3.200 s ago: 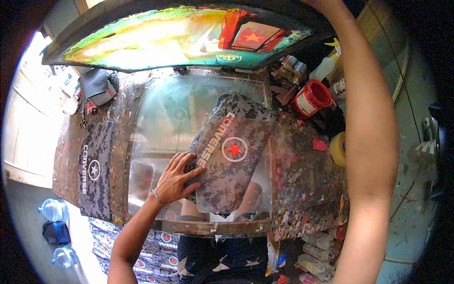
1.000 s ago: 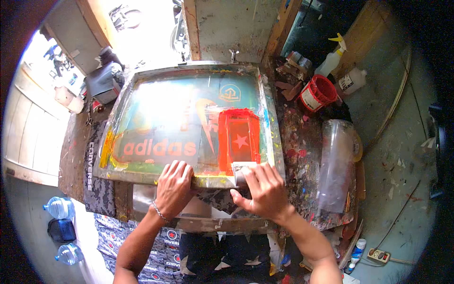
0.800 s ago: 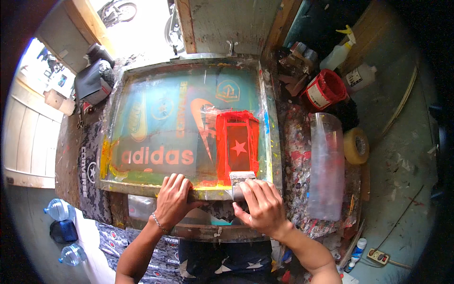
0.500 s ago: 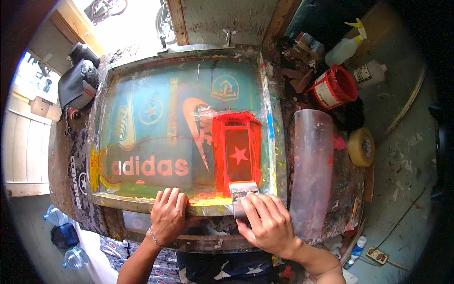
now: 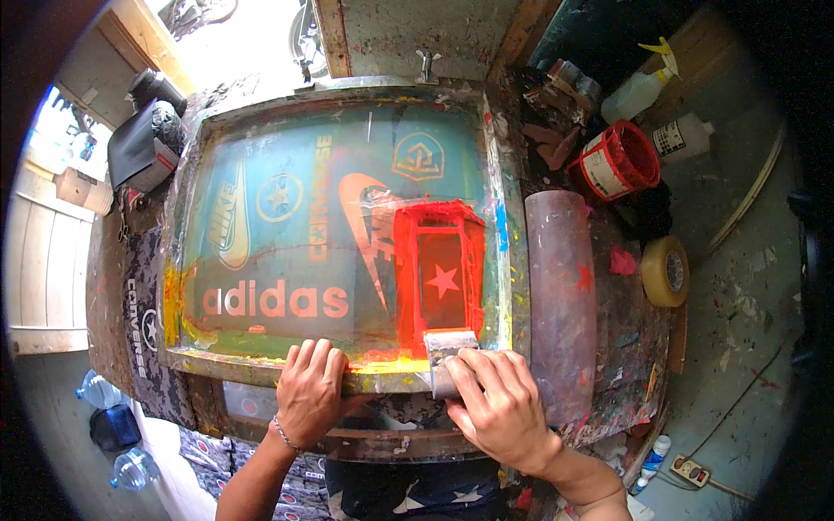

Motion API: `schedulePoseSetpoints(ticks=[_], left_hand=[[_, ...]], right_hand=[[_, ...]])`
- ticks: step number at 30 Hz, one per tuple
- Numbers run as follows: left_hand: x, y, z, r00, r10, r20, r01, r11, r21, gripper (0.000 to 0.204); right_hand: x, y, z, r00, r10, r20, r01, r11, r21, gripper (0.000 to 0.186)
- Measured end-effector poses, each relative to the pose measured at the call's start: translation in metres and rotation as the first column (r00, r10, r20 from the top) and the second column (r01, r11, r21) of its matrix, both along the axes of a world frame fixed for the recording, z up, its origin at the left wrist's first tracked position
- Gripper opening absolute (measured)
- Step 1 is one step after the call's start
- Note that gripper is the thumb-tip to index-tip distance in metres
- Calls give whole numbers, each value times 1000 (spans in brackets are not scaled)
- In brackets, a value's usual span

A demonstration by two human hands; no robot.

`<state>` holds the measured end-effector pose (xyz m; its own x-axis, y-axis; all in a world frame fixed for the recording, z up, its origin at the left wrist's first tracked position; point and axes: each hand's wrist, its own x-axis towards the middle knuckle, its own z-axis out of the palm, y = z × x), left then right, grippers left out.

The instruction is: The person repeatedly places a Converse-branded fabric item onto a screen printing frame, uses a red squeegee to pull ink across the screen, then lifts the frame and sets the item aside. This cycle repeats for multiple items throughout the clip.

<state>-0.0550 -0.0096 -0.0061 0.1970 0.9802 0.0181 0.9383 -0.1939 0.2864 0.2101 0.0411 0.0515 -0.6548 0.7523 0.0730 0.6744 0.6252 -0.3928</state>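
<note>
A screen-printing frame (image 5: 382, 379) holds a blue-green mesh with several logo designs and lettering. Red ink surrounds a rectangular patch with a star (image 5: 443, 282) at its right. My left hand (image 5: 310, 391) is closed over the near rail of the frame, left of the ink. In my right hand (image 5: 499, 399) is a small squeegee (image 5: 441, 347), with fingers and thumb wrapped on it. Its blade edge, wet with red ink, lies at the near end of the patch, by the near rail. Part of its body is hidden under my fingers.
To the right lies a curved translucent plastic sheet (image 5: 560, 347), with a tape roll (image 5: 665, 272) beyond it. A red ink tub (image 5: 617, 161), spray bottle (image 5: 638, 94) and white bottle (image 5: 682, 137) stand far right. A wing-nut clamp (image 5: 426, 65) is behind the frame.
The plastic sheet has shifted left toward the frame, and a red star shape now shows on it. Both hands and the squeegee stay nearly in place; the view shifts slightly.
</note>
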Motion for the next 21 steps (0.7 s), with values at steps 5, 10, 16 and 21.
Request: schedulePoseSetpoints(ticks=[5, 10, 16, 21], left_hand=[[1, 0, 0, 1000, 7, 16, -8, 1000, 13, 63], [0, 0, 1, 1000, -4, 12, 3, 1000, 14, 63], [2, 0, 3, 999, -6, 53, 3, 998, 55, 62], [4, 0, 6, 994, -14, 107, 3, 995, 102, 60]], right_hand=[[8, -15, -1, 988, -63, -143, 79, 991, 111, 48], [-1, -68, -35, 924, -24, -381, 63, 994, 90, 36], [-3, -87, -88, 978, -17, -209, 23, 999, 25, 36], [1, -89, -95, 982, 10, -191, -1, 999, 48, 36]])
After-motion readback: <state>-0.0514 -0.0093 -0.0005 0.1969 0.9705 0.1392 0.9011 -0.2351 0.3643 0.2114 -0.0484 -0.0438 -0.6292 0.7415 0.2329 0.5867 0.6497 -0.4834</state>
